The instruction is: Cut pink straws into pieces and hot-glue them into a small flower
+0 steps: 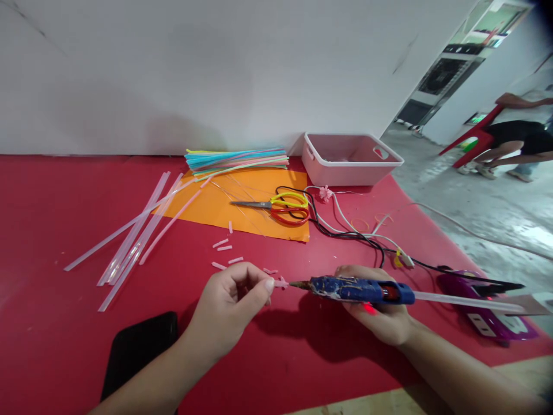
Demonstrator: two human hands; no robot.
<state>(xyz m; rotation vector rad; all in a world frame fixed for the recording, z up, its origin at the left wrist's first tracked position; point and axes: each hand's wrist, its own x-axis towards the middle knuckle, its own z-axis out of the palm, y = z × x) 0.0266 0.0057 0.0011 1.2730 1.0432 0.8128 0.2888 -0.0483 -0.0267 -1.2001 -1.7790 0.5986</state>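
My left hand [233, 302] pinches a small pink straw piece [280, 283] between thumb and fingers, just above the red table cover [64, 230]. My right hand [380, 314] grips a blue glue gun [358, 289] lying level, its nozzle tip touching or almost touching the pink piece. A clear glue stick [466, 301] juts out of the gun's back. Several short pink straw bits [224, 246] lie on the red cover beyond my left hand.
Long clear glue sticks [129, 236] lie at left. An orange sheet [242, 207] carries scissors [280, 206]; coloured straws [235, 159] and a white bin [349, 158] stand behind. Cables [345, 227], a purple power strip [488, 314], a black phone [138, 351]. A person bends over at far right.
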